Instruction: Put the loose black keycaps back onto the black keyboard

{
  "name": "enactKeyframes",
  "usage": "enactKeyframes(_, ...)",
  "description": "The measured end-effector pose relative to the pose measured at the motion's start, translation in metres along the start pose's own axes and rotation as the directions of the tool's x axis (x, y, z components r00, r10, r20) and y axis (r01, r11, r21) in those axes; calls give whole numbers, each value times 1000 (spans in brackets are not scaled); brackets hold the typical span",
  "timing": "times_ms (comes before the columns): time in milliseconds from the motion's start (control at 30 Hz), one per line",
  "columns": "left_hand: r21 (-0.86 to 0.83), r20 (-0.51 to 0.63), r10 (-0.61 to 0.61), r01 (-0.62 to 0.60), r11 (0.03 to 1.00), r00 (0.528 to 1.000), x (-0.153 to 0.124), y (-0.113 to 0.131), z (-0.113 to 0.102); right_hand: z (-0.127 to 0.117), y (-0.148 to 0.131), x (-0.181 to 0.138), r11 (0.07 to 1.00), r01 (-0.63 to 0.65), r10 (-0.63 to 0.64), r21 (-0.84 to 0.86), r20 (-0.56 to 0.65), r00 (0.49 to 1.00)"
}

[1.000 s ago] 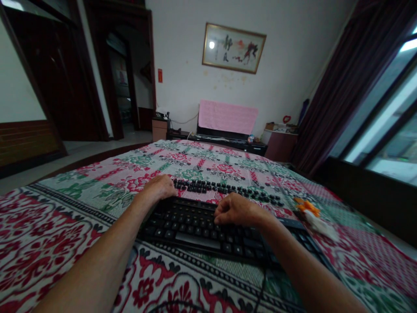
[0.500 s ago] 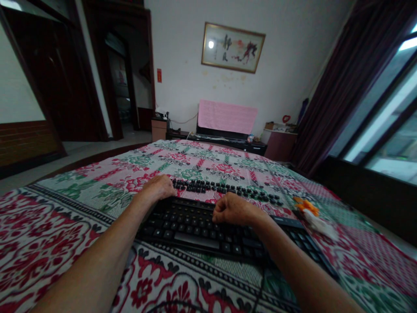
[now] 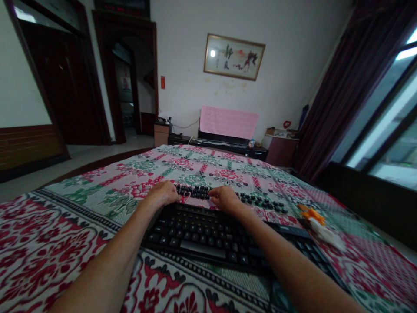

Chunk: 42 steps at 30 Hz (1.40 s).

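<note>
In the head view, the black keyboard [image 3: 195, 234] lies at about six o'clock from the right hand [image 3: 225, 199]; loose keycaps [image 3: 198, 192] sit at nine, just beside its fingers [image 3: 215, 195]. That hand has moved up from over the keyboard; the left stays at the rows' nine-o'clock end. Both hands' fingers curl inward, whether pinching anything one cannot tell. Small, blocky keycaps dot the patterned floral cloth [image 3: 143, 165].

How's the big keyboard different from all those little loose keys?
The keyboard is one wide piece, but the loose keys are many small separate bits. The keyboard lies nearer the person, while the loose keys are strung out beyond its far edge. The keyboard has a long, paler bar near its front; the loose keys show nothing that long. Both look mostly black and lie on the flowered cloth.
</note>
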State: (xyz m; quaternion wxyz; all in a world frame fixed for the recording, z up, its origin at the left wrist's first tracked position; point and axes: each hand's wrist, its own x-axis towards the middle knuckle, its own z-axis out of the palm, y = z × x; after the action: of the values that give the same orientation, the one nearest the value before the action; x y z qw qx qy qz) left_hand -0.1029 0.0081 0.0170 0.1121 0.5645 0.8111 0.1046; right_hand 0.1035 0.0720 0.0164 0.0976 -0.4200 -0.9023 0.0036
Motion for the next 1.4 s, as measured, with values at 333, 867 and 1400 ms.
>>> enactKeyframes(333,15,-6,-6,6,1000,1000,-1,3,-1,21,0,17,995,-100,100,-5,27,995)
enactKeyframes(867,11,10,-1,0,1000,1000,2,0,2,-20,-8,-39,902,-2,-34,433,76,997)
enactKeyframes(1400,42,13,3,-4,999,1000,-6,7,-3,-24,-9,-63,899,11,-129,438,242,962)
